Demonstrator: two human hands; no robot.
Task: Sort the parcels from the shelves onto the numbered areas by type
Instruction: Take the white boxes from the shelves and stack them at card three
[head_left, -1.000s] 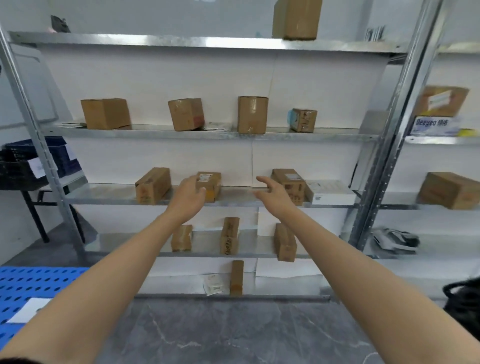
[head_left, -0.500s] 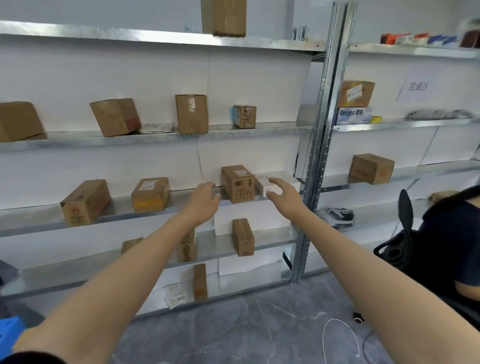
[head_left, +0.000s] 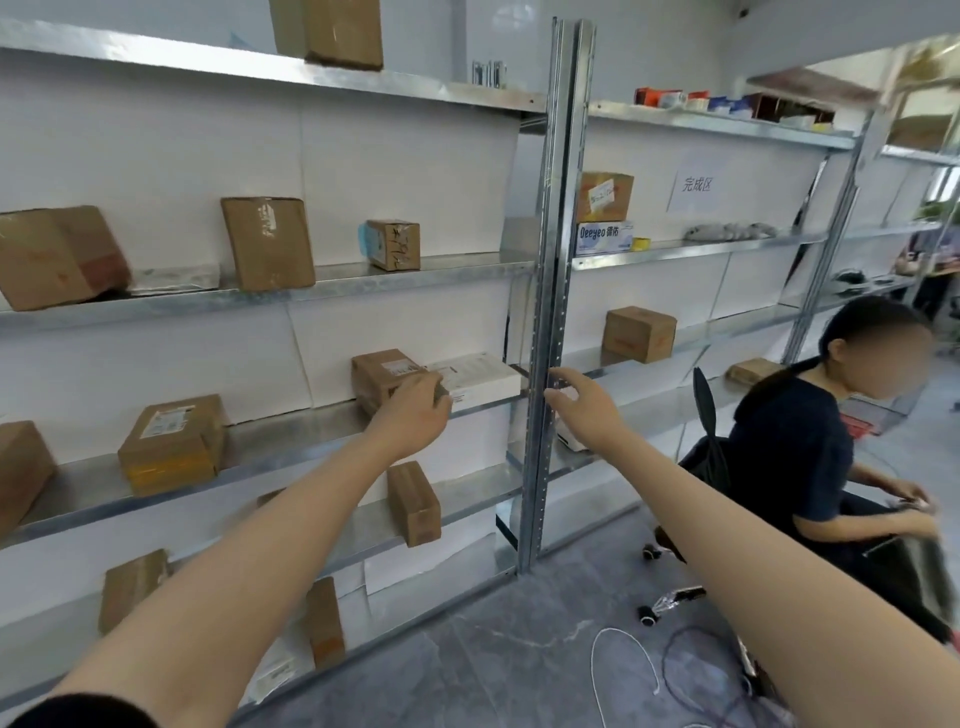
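Steel shelving (head_left: 558, 260); grey, perhaps marble, floor (head_left: 493, 665)

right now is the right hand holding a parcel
No, the right hand is open with fingers spread beside the shelf post, gripping nothing.

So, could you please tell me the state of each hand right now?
Left hand: on the brown box, grip cannot be told.
Right hand: open, holding nothing.

Seated person (head_left: 789, 452) on chair (head_left: 705, 410), white cable (head_left: 592, 665) on floor (head_left: 493, 675).
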